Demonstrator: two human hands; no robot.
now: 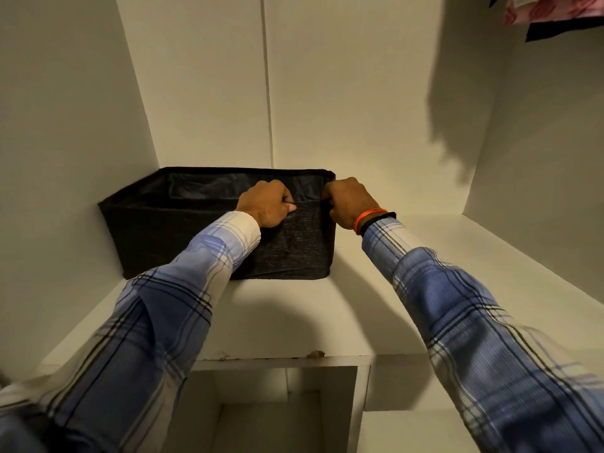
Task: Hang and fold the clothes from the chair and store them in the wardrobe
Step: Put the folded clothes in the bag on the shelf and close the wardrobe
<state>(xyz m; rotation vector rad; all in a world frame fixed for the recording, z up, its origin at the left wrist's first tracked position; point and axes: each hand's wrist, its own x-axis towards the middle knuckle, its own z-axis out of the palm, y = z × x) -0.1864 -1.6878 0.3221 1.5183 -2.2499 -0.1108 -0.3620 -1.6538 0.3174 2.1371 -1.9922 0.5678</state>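
The white side panel of the wardrobe [65, 125] closes off the left, and the black rectangular fabric storage bin [183, 237] sits pushed into that back-left corner, its left end close against the panel and its rear rim near the white back wall [327, 93]. It stands on the white wardrobe shelf [294, 322], with bare shelf in front of it up to the chipped front edge.

The left hand [266, 204] comes in over the bin's near wall, its grip clamped on the top rim, fingers curled over the edge and thumb on the outside. Just to the right, the right hand [349, 202] has its grip closed on the bin's right front corner, fingers hooked over the rim. An orange band and a dark strap [372, 219] circle that wrist. Both arms wear blue and white plaid sleeves [457, 305].

I cannot tell whether any folded clothes lie inside the bin; its interior is dark.

Right of the bin the shelf runs open and wide to the right panel. Below the front edge, 2 white cubby compartments [277, 413] open downward. At the top right corner, the hems of hanging clothes, pink and dark [549, 14], dip into view well above the shelf.
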